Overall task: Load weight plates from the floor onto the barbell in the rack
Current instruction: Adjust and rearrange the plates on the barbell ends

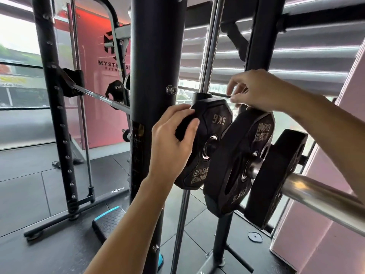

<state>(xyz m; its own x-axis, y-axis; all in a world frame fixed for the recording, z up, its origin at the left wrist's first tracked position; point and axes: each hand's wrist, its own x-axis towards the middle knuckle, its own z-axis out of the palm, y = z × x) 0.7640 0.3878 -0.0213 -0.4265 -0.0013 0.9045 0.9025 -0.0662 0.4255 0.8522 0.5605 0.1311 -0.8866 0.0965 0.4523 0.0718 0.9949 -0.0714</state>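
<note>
Three black weight plates hang on the chrome barbell sleeve [316, 192], which runs in from the lower right. My left hand [173, 143] grips the left edge of the innermost 5 kg plate [213, 123], the one nearest the rack. My right hand [256, 89] rests on the top edge of the middle 5 kg plate [237, 161]; its fingers are loosely curled just above the innermost plate and hold nothing that I can make out. The outer plate [276, 175] sits farther out on the sleeve, apart from both hands.
A thick black rack upright [156, 66] stands just left of the plates, beside a chrome guide rod [209, 46]. The bar [94, 94] runs left to another plate [115, 89]. A blue-edged step [108, 220] and a small disc [254, 236] lie on the floor. The pink wall [325, 244] is close on the right.
</note>
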